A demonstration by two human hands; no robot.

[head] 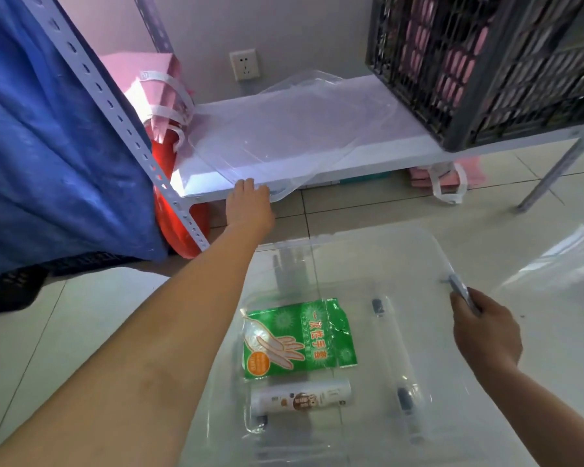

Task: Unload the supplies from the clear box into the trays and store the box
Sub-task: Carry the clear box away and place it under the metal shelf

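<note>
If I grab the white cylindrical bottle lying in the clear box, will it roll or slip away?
The white cylindrical bottle lies on its side on the smooth floor of the clear plastic box, so a nudge would probably roll it. Its glossy label looks slippery; grip around the middle. The green glove packet beside it may stop rolling that way.

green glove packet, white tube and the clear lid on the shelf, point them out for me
green glove packet (299,338): head view, middle of its printed front.
white tube (300,397): head view, middle of its labelled body.
clear lid (284,129): head view, flat middle panel, lying on the shelf.
</note>
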